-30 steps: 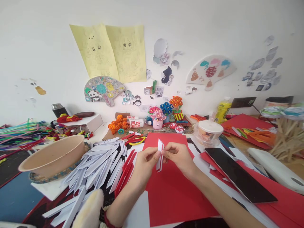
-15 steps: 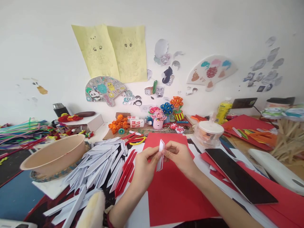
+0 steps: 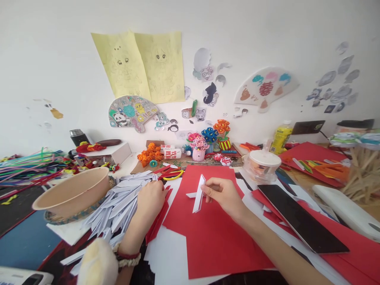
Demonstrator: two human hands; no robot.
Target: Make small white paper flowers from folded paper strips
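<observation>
My right hand (image 3: pixel 222 194) pinches a crossed pair of folded white paper strips (image 3: pixel 198 194) upright above a red paper sheet (image 3: pixel 213 233). My left hand (image 3: pixel 151 198) has reached left, palm down, onto the edge of a heap of folded white strips (image 3: pixel 121 202); its fingertips are hidden, so what they touch is unclear. Some red folded strips (image 3: pixel 157 221) lie just under that hand.
A tan bowl (image 3: pixel 71 192) stands at the left by coloured pipe cleaners (image 3: pixel 26 166). A black tablet (image 3: pixel 299 215) lies on the right, with a lidded plastic cup (image 3: pixel 263 164) behind it. Scissors (image 3: pixel 170 174), glue and paper flower pots sit at the back.
My left hand let go of the held strips and moved left to the white strip heap. My right hand keeps the strips, now showing a crossed piece.
</observation>
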